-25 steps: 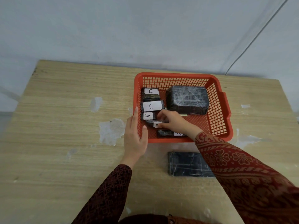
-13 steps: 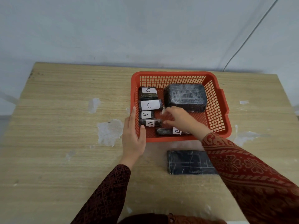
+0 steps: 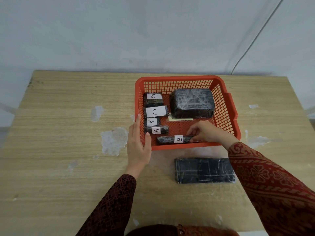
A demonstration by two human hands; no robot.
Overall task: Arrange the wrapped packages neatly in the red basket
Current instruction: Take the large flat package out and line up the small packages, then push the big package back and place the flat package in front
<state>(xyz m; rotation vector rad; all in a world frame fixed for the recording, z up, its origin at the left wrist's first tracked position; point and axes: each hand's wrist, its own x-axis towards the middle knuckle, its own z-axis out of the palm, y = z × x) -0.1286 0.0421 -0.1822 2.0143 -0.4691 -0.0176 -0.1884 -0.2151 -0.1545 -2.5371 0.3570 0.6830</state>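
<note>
A red basket (image 3: 225, 106) stands on the wooden table. Inside, along its left wall, lie two dark packages labelled C (image 3: 152, 99) (image 3: 155, 111) and two labelled A (image 3: 152, 121) (image 3: 156, 130). A big black wrapped block (image 3: 191, 103) fills the back right. Along the near wall lies a long package labelled B (image 3: 175, 139); my right hand (image 3: 206, 132) grips its right end. My left hand (image 3: 138, 143) clasps the basket's near-left corner, thumb inside. A flat black package (image 3: 203, 170) lies on the table in front of the basket.
A yellowish paper slip (image 3: 180, 118) peeks from under the big block. The table (image 3: 59, 133) has pale worn patches to the left of the basket. A wall with a thin cable (image 3: 252, 43) stands behind the table's far edge.
My right hand left the lower A package, now lying straight, and moved right and nearer onto the B package's right end. The left hand stayed on the basket corner.
</note>
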